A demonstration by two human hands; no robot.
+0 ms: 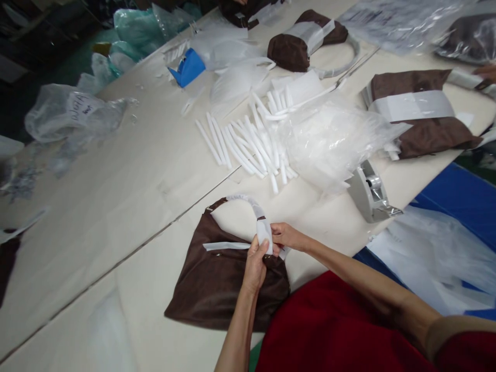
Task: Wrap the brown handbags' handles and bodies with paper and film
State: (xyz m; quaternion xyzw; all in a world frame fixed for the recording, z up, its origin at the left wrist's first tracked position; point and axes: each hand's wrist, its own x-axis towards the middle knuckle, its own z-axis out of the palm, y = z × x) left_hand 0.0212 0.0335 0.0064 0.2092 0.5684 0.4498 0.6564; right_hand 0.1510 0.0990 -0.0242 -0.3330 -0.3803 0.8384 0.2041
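A brown handbag (209, 279) lies flat on the table in front of me, its strap (248, 199) arched up and covered in pale wrapping. Near the strap's right end, a white wrapping sheet (264, 231) goes around it. My left hand (256, 261) pinches this sheet with the thumb on top. From the right side, my right hand (284, 236) grips the sheet's edge, its fingertips partly hidden behind it. A white strip (225, 246) lies along the bag's zip opening.
White foam sticks (248, 144) and clear plastic bags (329, 134) are heaped beyond the handbag. A grey tape dispenser (370, 191) stands at right, a blue one (188, 67) farther back. Wrapped brown bags (414, 108) lie at far right, near another person's hand (486, 72). A seam crosses the table.
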